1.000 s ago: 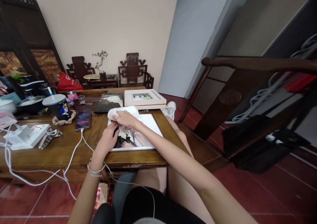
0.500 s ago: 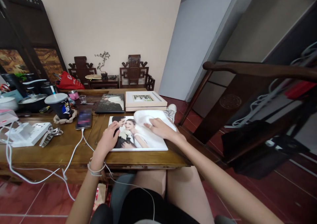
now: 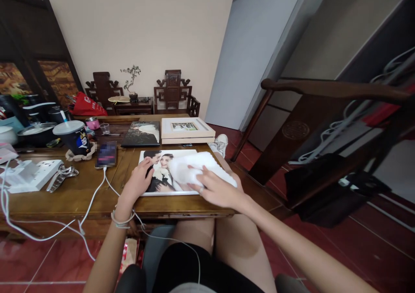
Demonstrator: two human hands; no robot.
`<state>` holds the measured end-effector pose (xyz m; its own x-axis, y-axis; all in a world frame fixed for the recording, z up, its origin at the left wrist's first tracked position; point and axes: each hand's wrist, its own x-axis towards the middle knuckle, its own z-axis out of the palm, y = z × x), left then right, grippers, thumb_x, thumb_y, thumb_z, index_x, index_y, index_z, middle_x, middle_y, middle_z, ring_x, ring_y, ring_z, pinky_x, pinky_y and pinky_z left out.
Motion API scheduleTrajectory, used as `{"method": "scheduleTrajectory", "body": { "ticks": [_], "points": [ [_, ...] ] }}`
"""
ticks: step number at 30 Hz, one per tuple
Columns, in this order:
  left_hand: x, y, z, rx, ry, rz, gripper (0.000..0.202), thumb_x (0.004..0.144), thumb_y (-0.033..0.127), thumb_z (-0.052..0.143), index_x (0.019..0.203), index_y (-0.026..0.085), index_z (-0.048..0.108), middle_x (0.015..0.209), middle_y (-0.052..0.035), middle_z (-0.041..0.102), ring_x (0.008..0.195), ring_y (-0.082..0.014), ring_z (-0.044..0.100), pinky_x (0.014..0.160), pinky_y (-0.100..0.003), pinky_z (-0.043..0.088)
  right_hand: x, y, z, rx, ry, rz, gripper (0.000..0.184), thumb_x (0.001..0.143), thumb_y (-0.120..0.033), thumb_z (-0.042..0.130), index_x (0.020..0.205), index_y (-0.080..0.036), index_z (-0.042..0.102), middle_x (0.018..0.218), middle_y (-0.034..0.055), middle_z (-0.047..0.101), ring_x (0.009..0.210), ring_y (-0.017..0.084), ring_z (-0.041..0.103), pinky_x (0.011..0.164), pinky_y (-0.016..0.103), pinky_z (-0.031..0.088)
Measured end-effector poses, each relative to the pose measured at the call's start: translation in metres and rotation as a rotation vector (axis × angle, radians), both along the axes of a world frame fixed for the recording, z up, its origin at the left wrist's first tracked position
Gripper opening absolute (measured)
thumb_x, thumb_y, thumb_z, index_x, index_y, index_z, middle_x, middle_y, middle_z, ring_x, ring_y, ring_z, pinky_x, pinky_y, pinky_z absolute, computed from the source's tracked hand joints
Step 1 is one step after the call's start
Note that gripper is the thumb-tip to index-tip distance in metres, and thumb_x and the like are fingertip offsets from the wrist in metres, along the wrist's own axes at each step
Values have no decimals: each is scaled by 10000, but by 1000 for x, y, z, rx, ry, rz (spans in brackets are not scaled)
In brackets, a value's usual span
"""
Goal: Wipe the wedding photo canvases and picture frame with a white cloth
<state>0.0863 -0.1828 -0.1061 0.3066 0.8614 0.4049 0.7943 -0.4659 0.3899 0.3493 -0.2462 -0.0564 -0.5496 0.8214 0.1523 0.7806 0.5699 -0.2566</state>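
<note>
At the far left of the table, a white power strip sits near the front, with a cup behind it and a phone to its right; the phone's white cable runs forward and down. A strip of bare wood lies between the phone and the left hand. That hand rests flat on the left side of the photo, fingers a little spread and holding nothing.

The photo lies face up in front of the person, between the two hands, its long axis seeming to run left to right, along the table's front edge. A narrow band of wood separates its near side from that edge. Behind it, apart from it, are a dark picture panel and, farther right, a pale frame, so the space on the far side is slim.

The white cloth covers the photo's right part, hiding its right end. The right hand has its fingers over the cloth, with a fold bunched among them, and is the nearer hand to that end. The cloth's outer corner reaches the table's right edge; whether it overhangs, I cannot tell. Past that edge stands a wooden chair, well apart.
</note>
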Motion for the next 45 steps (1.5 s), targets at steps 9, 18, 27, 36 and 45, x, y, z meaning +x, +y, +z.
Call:
{"method": "scheduleTrajectory", "body": {
  "ticks": [9,18,27,36,45],
  "points": [
    [-2,1,-1,4,10,-5,399,932,256,401,1262,119,578,1392,-153,528,1339,-244,447,1131,-404,335,-14,101,10,-34,19,-144,319,976,-321,385,863,-152,631,1005,139,688,964,247,604,825,297,398],
    [-1,0,1,-18,-3,24,415,931,266,405,1293,116,543,1412,-156,506,1337,-250,449,1137,-426,321,-16,59,-1,3,-17,-67,298,967,-277,391,893,-130,640,1066,170,678,1130,304,556,981,420,353],
    [0,0,-1,3,-14,5,393,930,261,409,1276,150,559,1380,-131,546,1327,-253,463,1124,-430,346,-8,-65,-2,19,68,95,259,912,-215,437,734,-183,622,1147,164,678,1389,295,334,1145,500,199],
    [0,1,0,-16,18,9,411,926,253,411,1289,119,549,1400,-154,520,1341,-253,444,1132,-425,334,-19,25,3,-21,52,-53,297,964,-291,413,818,-156,634,978,134,696,1048,271,598,961,384,371],
    [-1,0,2,-21,12,14,409,927,261,422,1284,113,556,1404,-167,511,1332,-262,455,1129,-435,338,-21,100,2,17,35,-123,339,978,-307,374,904,-129,653,972,145,698,955,255,619,838,324,405]
  ]
}}
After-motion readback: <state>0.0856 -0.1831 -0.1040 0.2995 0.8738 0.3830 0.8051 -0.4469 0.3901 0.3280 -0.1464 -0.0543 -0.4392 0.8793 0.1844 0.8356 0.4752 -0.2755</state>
